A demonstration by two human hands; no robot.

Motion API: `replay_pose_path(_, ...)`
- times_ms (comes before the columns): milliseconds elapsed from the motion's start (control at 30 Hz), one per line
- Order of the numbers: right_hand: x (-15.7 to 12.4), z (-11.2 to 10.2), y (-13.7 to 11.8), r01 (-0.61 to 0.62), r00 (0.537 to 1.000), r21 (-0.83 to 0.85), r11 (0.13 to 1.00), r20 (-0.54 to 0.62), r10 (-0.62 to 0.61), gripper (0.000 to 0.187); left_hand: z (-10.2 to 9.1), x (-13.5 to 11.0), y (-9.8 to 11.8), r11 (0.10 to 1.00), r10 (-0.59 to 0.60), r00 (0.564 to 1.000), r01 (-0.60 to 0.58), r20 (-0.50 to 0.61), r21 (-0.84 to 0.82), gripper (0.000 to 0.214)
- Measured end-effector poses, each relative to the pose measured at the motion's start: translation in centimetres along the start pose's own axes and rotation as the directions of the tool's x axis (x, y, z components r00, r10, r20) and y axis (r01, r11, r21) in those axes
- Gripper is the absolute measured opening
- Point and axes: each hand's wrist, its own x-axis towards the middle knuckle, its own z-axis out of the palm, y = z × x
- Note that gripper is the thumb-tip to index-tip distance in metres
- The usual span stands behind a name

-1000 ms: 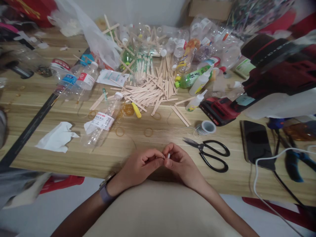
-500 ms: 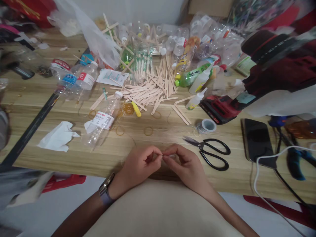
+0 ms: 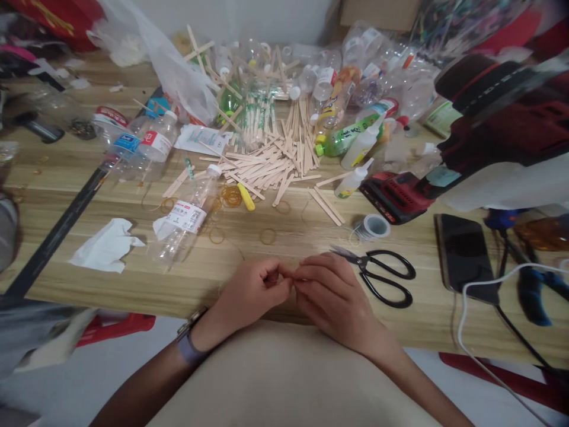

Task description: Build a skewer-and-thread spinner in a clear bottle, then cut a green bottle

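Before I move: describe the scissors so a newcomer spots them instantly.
On the wooden table, find the right hand. Just right of it lie the scissors; unlike the small grey spool behind them, they have two wide black loops.

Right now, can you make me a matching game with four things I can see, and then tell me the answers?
Things:
1. scissors
2. left hand
3. phone
4. tissue

Clues:
A. white and crumpled
B. lying to the right of the scissors
C. black-handled
D. has a purple band at its wrist

Right pairs: 1-C, 2-D, 3-B, 4-A
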Motion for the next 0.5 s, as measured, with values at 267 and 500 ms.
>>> replay_pose_path(267,-0.1,0.9,-0.7,-0.46,0.864,0.419,0.783,0.008,0.503,0.015,-0.1,-0.4,0.1,0.904,0.291,0.954,-0.251,-0.068,0.347,0.015)
replay_pose_path(500,-0.5,1.2,-0.6,-0.559,0.782,0.547,0.623,0.099,0.615,0.01,0.1,-0.4,0.4,0.97,0.191,0.978,-0.175,-0.082,0.166,0.011)
